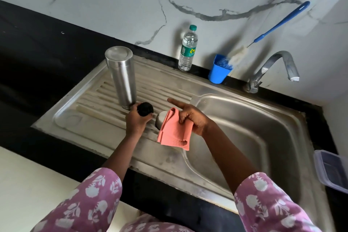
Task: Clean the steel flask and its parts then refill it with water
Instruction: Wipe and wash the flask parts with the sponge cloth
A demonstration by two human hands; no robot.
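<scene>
Tall cylindrical steel flask standing inverted, mouth down, on the ribbed drainboard of the stainless sink unit, toward its far left part. Just beside its base, at the near right, a round black stopper gripped in the left hand, fingers curled round it from below. Right of that, a small steel cup-shaped cap resting on the drainboard, partly hidden behind a folded salmon-pink cloth. Cloth pinched by the right hand, index finger stretched out straight toward the left, the other fingers curled on the fabric, cloth hanging down over the rim between drainboard and basin. Steel basin to the right, with a curved chrome tap at its far right corner. On the black surface along the far edge, against the white marbled wall: a clear plastic water bottle with green cap, then a blue plastic cup holding a blue-handled bottle brush leaning right. Clear plastic lidded container at the right edge of the surface. Pink floral sleeves on both arms.
</scene>
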